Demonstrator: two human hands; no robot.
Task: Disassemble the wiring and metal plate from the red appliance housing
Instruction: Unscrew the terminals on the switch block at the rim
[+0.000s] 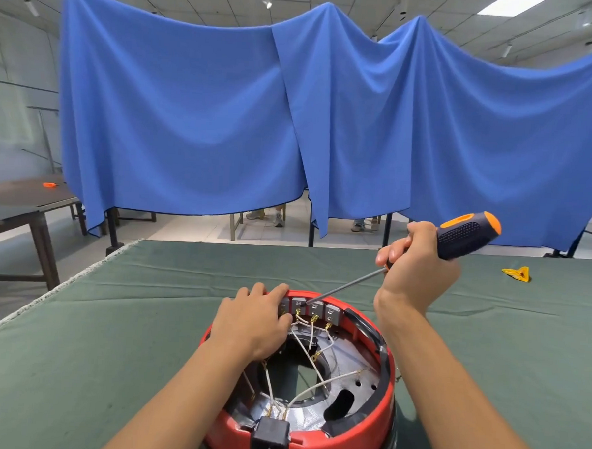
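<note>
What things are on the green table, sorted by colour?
Red: 1, the appliance housing
Orange and black: 1, the screwdriver, gripped by the right hand
Yellow: 1, a small object at the far right
Total: 3

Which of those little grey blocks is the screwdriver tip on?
The second grey block from the left; the screwdriver tip meets its right edge. The leftmost sits under the left hand.

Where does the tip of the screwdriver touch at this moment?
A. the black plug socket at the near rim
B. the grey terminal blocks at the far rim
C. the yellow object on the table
B: the right hand holds the screwdriver with its tip at the grey terminal blocks on the far rim of the red housing.
</note>
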